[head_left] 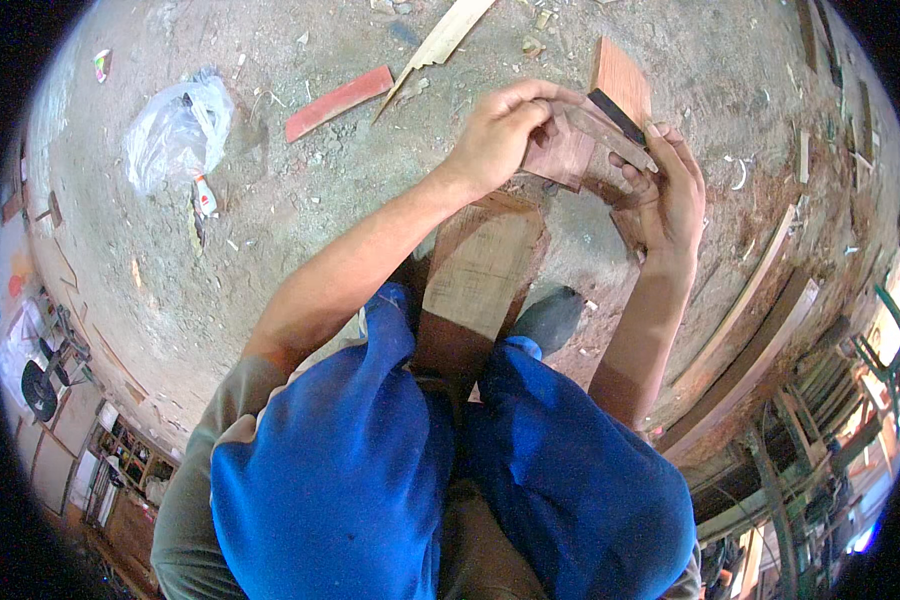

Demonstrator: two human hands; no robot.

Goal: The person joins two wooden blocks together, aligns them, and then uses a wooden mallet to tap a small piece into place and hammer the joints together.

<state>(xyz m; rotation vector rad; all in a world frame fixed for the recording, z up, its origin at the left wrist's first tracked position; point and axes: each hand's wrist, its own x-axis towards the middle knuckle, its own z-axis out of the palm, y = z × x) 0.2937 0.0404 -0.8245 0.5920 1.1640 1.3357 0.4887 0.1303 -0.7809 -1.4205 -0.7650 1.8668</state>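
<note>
On my feed, the left hand [500, 135] grasps one end of a thin strip [608, 137], the right hand [667, 195] the other. I log the strip over the floor [330, 195], beyond the plank [485, 260], near an orange block [622, 72].

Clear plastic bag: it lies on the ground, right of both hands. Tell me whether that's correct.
Wrong side: the head view shows the clear plastic bag on the ground, left of both the left hand and the right hand.

The wooden stick [608, 136] is grey-brown, the block [622, 72] streaked orange-brown, the trousers [330, 480] blue, the bag [170, 135] whitish.
</note>
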